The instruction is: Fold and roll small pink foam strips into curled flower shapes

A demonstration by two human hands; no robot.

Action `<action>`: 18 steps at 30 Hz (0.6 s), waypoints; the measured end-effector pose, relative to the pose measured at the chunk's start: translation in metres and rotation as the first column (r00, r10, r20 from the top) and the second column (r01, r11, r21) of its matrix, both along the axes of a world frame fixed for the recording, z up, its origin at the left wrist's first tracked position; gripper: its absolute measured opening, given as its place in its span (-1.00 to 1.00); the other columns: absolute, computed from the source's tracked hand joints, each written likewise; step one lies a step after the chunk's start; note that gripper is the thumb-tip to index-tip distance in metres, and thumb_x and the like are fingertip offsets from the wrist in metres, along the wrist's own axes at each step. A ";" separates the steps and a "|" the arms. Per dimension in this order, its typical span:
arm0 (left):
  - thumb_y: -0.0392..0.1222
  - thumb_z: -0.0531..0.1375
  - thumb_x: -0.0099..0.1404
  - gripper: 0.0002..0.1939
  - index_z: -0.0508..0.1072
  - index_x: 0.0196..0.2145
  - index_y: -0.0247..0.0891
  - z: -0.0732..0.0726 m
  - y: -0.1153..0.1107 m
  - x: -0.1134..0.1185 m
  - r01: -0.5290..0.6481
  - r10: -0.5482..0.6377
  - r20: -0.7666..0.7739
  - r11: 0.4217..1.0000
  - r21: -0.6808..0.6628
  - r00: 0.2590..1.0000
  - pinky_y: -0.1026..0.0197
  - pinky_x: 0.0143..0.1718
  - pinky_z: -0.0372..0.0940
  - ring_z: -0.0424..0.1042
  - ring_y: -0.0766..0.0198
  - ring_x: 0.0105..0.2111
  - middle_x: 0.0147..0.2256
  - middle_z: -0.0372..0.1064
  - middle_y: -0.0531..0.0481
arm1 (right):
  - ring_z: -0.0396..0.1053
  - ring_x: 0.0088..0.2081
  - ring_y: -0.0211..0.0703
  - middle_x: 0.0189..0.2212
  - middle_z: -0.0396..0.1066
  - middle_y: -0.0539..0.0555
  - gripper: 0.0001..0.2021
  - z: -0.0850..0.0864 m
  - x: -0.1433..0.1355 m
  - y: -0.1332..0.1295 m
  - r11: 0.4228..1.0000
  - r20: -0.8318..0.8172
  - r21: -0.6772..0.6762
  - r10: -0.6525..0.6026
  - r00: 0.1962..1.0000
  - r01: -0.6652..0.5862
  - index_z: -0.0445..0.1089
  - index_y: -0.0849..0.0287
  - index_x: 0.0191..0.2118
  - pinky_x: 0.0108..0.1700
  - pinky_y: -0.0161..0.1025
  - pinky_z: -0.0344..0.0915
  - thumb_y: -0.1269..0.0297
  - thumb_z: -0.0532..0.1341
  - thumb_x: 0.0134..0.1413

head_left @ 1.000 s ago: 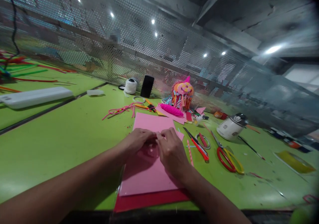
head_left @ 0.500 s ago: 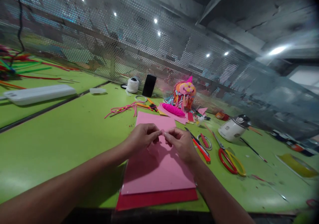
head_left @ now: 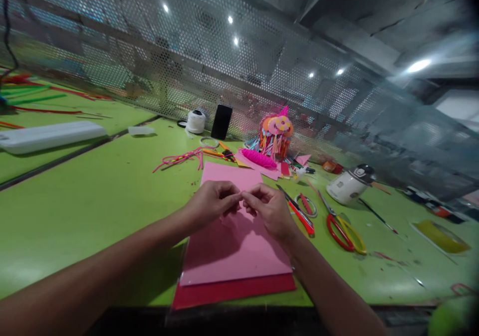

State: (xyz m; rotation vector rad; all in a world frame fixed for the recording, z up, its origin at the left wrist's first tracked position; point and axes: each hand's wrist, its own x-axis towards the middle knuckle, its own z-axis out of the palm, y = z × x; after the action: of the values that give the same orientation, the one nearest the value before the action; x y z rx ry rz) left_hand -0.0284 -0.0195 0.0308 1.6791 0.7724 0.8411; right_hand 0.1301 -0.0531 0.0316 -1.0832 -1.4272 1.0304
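My left hand [head_left: 219,201] and my right hand [head_left: 266,209] meet fingertip to fingertip above a pink sheet [head_left: 239,261]. Both are closed in a pinch on a small pink piece, mostly hidden by the fingers; its exact kind I cannot make out. The pink sheet lies flat on a red sheet [head_left: 235,292], which shows along the near edge. Just right of my right hand are a red utility knife [head_left: 301,218] and a roll of tape [head_left: 313,207]. Farther right lie scissors [head_left: 344,231] with one red and one yellow handle.
Behind the sheets stand a colourful fringed craft figure [head_left: 277,131], a bright pink bundle [head_left: 259,158], a black phone [head_left: 221,121] and a white spool [head_left: 195,121]. Pink cords [head_left: 179,159] lie left of them. A white-and-black pot [head_left: 350,185] stands right. A perforated metal screen [head_left: 149,62] borders the green table [head_left: 93,216].
The view has shifted slightly, so the tabletop things sit a little higher and more to the left. Both hands stay pinched together over the pink sheet, with the fingertips slightly closer.
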 end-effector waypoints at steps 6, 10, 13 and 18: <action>0.04 0.11 0.18 -0.65 0.42 -0.34 -0.35 0.000 0.019 -0.009 0.089 -0.082 -0.155 0.995 0.038 0.984 0.26 -0.48 0.20 0.32 0.32 -0.54 -0.47 0.40 -0.03 | 0.20 -0.58 -0.39 -0.60 0.32 -0.03 -0.81 0.003 0.004 -0.001 0.990 0.080 0.110 -0.095 0.992 0.086 0.38 0.27 -0.44 -0.53 -0.41 0.16 0.22 0.26 -0.02; 0.15 0.17 0.07 -0.57 0.48 -0.34 -0.30 -0.004 0.025 -0.014 0.099 0.135 -0.589 0.932 0.348 0.796 0.20 -0.39 0.17 0.35 0.17 -0.40 -0.39 0.41 -0.12 | 0.24 -0.52 -0.34 -0.55 0.33 0.00 -0.82 0.001 0.014 0.007 0.969 0.221 0.216 -0.166 0.961 0.117 0.42 0.27 -0.38 -0.47 -0.38 0.20 0.24 0.21 0.03; 0.21 0.21 -0.03 -0.51 0.47 -0.34 -0.28 -0.006 0.016 -0.013 0.209 0.222 -0.690 0.850 0.483 0.689 0.18 -0.39 0.15 0.33 0.10 -0.34 -0.31 0.36 -0.18 | 0.23 -0.53 -0.33 -0.56 0.32 0.00 -0.83 -0.006 0.020 0.013 0.987 0.334 0.152 -0.103 0.937 0.054 0.42 0.26 -0.42 -0.48 -0.37 0.19 0.25 0.21 0.02; 0.12 0.28 -0.10 -0.52 0.35 -0.33 -0.27 -0.009 0.010 -0.011 0.176 0.209 -0.670 0.871 0.459 0.713 0.21 -0.48 0.12 0.31 0.15 -0.43 -0.37 0.35 -0.11 | 0.24 -0.53 -0.34 -0.55 0.34 -0.01 -0.85 -0.010 0.022 0.017 0.998 0.348 0.043 0.018 0.937 -0.036 0.41 0.25 -0.42 -0.47 -0.37 0.20 0.26 0.22 0.00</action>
State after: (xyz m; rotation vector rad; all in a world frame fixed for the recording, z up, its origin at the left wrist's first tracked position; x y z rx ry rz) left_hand -0.0393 -0.0098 0.0222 2.5336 1.1528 0.3814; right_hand 0.1525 -0.0360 0.0216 -1.2569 -1.7434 0.8448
